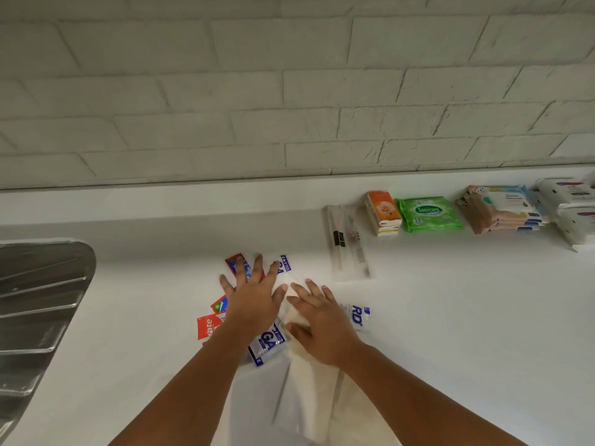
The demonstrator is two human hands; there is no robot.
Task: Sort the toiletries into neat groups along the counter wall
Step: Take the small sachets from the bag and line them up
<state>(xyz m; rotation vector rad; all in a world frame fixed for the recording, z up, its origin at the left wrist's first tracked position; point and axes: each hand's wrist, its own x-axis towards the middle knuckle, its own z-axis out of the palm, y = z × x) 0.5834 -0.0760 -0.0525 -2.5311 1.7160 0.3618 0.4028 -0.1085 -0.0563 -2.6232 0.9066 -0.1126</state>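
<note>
Both hands press flat, fingers straight: left hand (254,304) on scattered sachets (269,341) on the surface (450,317), right hand (325,326) on a pale packet (297,312) beside them. Wipe packs (429,214) line the wall (289,91) further right.

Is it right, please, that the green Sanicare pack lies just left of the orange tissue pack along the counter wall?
Not quite. The head view shows the green Sanicare pack lying just right of the orange tissue pack, not left; both do lie along the counter wall.
</note>
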